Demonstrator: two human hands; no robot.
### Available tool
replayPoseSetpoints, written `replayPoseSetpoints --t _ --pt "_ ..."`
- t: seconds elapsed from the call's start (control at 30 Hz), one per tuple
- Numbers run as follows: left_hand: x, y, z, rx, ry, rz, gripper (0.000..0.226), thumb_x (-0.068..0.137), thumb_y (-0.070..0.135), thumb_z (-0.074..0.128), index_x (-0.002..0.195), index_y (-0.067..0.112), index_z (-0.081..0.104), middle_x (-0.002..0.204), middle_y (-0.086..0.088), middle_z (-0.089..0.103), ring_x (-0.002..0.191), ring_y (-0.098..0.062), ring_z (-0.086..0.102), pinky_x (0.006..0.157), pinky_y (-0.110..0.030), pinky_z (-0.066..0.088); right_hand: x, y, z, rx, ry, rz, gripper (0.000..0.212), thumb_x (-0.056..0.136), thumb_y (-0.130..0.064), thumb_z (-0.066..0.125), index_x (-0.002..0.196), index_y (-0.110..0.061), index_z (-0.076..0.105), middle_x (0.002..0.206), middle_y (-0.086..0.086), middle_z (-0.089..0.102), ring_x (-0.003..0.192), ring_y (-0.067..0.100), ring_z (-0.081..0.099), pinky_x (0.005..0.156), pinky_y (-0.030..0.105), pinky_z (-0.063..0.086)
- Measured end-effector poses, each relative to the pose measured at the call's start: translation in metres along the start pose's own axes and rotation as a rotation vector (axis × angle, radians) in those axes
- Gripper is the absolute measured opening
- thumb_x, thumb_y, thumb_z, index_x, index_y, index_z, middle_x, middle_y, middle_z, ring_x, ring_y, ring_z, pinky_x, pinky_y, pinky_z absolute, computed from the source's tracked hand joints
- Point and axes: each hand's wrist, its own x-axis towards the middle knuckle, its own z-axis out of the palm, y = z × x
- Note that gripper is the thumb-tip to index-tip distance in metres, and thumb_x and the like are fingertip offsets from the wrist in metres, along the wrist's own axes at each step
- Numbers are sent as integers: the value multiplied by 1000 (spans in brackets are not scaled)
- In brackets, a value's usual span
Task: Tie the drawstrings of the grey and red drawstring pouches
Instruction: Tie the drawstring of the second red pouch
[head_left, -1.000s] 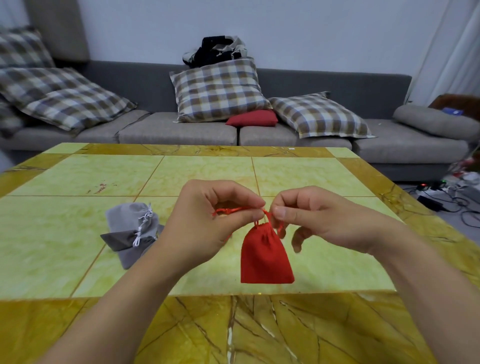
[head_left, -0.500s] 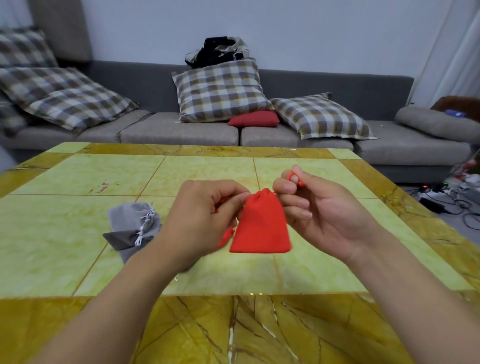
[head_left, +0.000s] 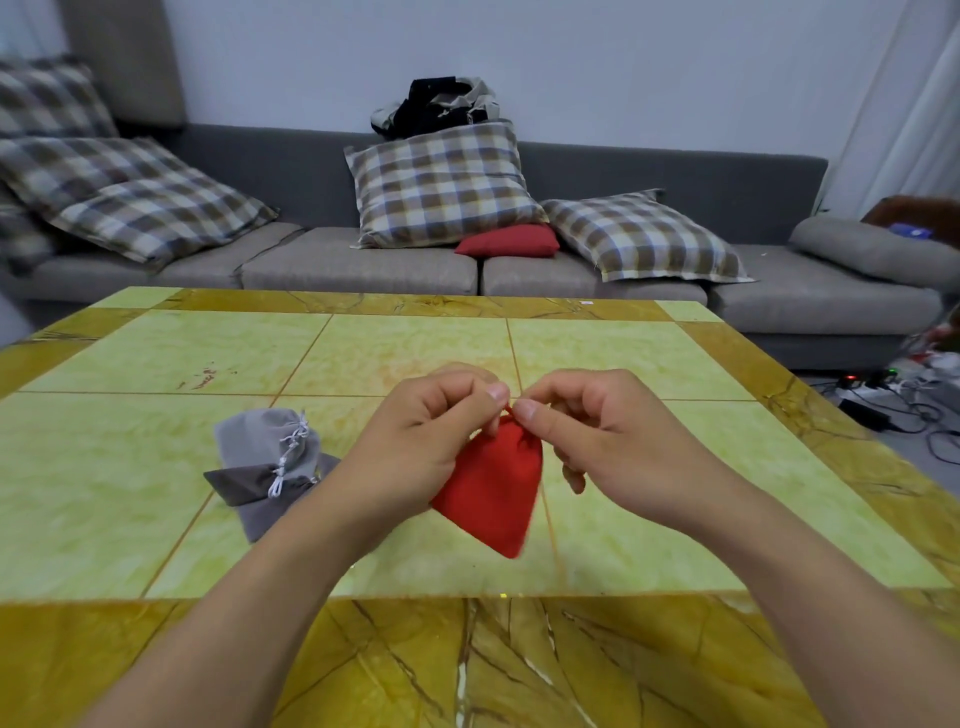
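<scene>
The red drawstring pouch (head_left: 493, 486) hangs tilted just above the table, its gathered neck up between my hands. My left hand (head_left: 426, 441) pinches the red drawstring at the neck with thumb and fingers. My right hand (head_left: 587, 431) pinches the string from the other side, fingertips almost meeting the left ones. Most of the string is hidden by my fingers. To the left, the grey pouches (head_left: 270, 462) lie stacked on the table with white drawstrings (head_left: 288, 447) loose across them, untouched.
The yellow-green tiled table (head_left: 156, 467) has a marbled golden border along its edges. Behind it stands a grey sofa (head_left: 363, 265) with plaid cushions and a small red cushion (head_left: 506, 243). Cables lie on the floor at the far right (head_left: 893, 410).
My hands have come together at the pouch's neck and now both pinch the string there. The red pouch has dropped lower and tilted, its bottom swinging to the right.
</scene>
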Motion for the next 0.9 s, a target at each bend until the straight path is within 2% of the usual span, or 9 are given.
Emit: replayPoseSetpoints --t 0.13,0.23,0.33,0.4,0.5,0.6,0.73,0.83,0.9 --pt "-2 1 4 -282 -34 -125 31 87 41 64 62 23 61 94 0 72 73 -15 59 62 -28 45 -2 1 -3 -170 24 -50 47 92 -49 57 71 -9 70 59 20 56 53 32 49 53 44 41" --pt "-1 1 4 -309 -52 -138 26 89 40 58 73 22 67 92 -4 73 77 -20 60 67 -31 46 -2 1 -6 -140 -13 -49 55 90 -52 55 68 -2 62 54 9 49 51 20 45 52 41 40" --pt "-2 1 0 -314 -64 -132 23 91 32 54 84 20 73 95 -9 73 87 -28 63 77 -36 49 -1 4 -15 85 -141 36 44 99 -36 50 85 1 68 61 -9 56 63 13 56 59 29 48" --pt "-2 2 -2 -300 -80 -126 24 93 25 52 94 11 72 102 -12 74 96 -29 68 85 -37 54 -1 7 -20 41 -166 44 33 102 -24 50 81 -5 67 68 -9 61 69 11 58 65 28 51" --pt "-4 5 -2 -255 -110 -126 24 90 22 54 97 5 70 95 -7 75 89 -17 70 76 -25 57 0 12 -19 -125 -139 12 27 100 -24 54 78 -17 69 82 -8 64 79 12 61 76 36 54" --pt "-3 5 -2 -202 -42 -89 21 83 18 61 92 4 73 87 -6 77 82 -11 72 72 -18 55 0 13 -16 -175 -72 -47 23 97 -27 59 79 -23 71 94 -6 63 89 14 62 84 43 52" --pt "-1 2 -6 -69 47 -55 22 80 18 69 95 5 77 93 -9 77 97 -30 69 87 -37 55 1 7 -16 -64 22 -121 17 92 -25 66 82 -17 76 75 -3 72 73 16 67 71 38 54" --pt "-2 1 -6 26 31 -25 18 81 18 71 94 10 79 89 -13 77 88 -41 69 82 -47 55 0 4 -16 -110 111 -226 11 84 -27 74 80 -19 80 69 -6 73 66 14 66 64 35 54" --pt "-3 1 -5 92 -17 -13 18 77 25 72 91 17 81 86 -13 77 80 -41 68 80 -54 53 -1 3 -14 -184 135 -328 5 81 -22 77 82 -19 81 71 -11 73 70 12 68 64 31 53"
